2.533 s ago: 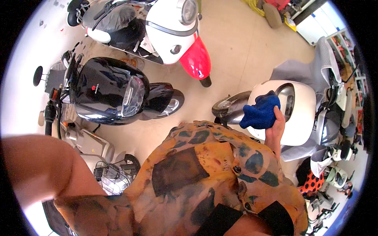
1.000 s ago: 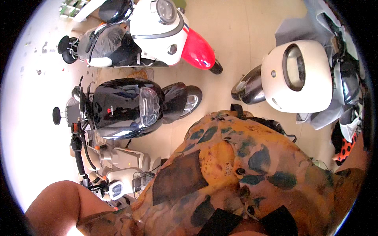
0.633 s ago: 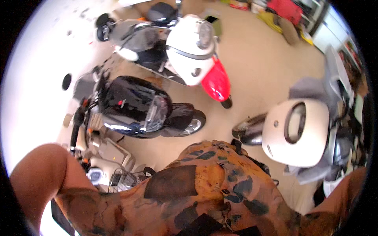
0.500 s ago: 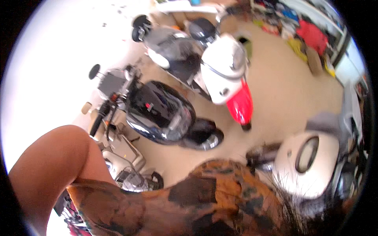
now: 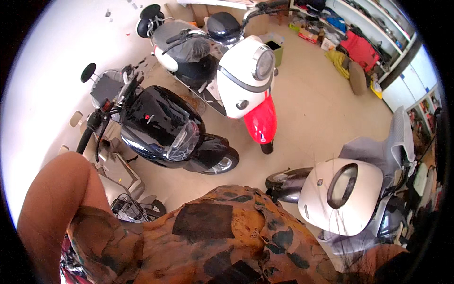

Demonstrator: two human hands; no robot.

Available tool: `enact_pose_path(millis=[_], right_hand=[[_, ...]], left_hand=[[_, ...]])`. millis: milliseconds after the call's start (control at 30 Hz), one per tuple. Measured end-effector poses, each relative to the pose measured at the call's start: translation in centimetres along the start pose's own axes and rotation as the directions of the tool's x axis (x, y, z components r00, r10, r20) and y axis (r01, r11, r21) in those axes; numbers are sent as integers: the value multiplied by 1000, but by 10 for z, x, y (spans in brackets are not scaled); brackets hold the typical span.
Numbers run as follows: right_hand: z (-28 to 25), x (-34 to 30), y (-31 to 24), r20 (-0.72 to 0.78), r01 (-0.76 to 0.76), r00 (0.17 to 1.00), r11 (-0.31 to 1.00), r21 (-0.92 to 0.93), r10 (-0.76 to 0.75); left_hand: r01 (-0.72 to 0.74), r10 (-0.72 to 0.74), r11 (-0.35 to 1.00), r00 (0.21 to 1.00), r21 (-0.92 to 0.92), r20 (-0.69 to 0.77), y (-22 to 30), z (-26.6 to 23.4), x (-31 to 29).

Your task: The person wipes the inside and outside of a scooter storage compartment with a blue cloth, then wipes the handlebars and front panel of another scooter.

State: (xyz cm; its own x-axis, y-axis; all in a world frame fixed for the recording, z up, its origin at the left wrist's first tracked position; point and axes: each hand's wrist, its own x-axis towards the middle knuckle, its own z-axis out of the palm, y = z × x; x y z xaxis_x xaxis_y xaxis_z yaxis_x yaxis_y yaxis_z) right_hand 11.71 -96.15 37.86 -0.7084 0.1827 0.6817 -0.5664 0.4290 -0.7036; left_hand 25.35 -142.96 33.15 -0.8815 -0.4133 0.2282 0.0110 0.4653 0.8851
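Neither of my hands shows. My bent left arm [image 5: 54, 203] stands out at the left edge, its hand hidden behind my body. A bit of bare skin, likely my right arm [image 5: 385, 258], comes in at the lower right, and that hand is out of sight too. In front of my patterned brown shirt [image 5: 189, 246] stands a black scooter [image 5: 163, 125], the vehicle nearest my left arm. Beyond it is a white scooter [image 5: 241, 80] with a red front fender [image 5: 262, 120]. A cream-white scooter [image 5: 340, 196] with a grey cover [image 5: 364, 151] stands on the right.
Tan floor [image 5: 312, 113] lies between the scooters. Shelves [image 5: 397, 23] line the far right, with a red bag [image 5: 359, 49] and yellow cloth [image 5: 336, 64] below. A green bin [image 5: 275, 53] stands behind the white scooter. A white wall [image 5: 52, 80] rises at left.
My view has swung to the right, so the scooters sit further left in it. The picture is sharper. Skin at the lower right shows more clearly.
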Motion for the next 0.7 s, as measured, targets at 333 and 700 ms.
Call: enact_pose_path(millis=[333, 700], right_hand=[[-7, -8, 1, 9, -33, 999, 999, 36, 33], [-21, -18, 5, -2, -42, 999, 998, 43, 42]], left_hand=[[-18, 18, 1000, 1000, 21, 7, 1, 2, 5], [-26, 26, 999, 1000, 34, -3, 5, 0, -1]])
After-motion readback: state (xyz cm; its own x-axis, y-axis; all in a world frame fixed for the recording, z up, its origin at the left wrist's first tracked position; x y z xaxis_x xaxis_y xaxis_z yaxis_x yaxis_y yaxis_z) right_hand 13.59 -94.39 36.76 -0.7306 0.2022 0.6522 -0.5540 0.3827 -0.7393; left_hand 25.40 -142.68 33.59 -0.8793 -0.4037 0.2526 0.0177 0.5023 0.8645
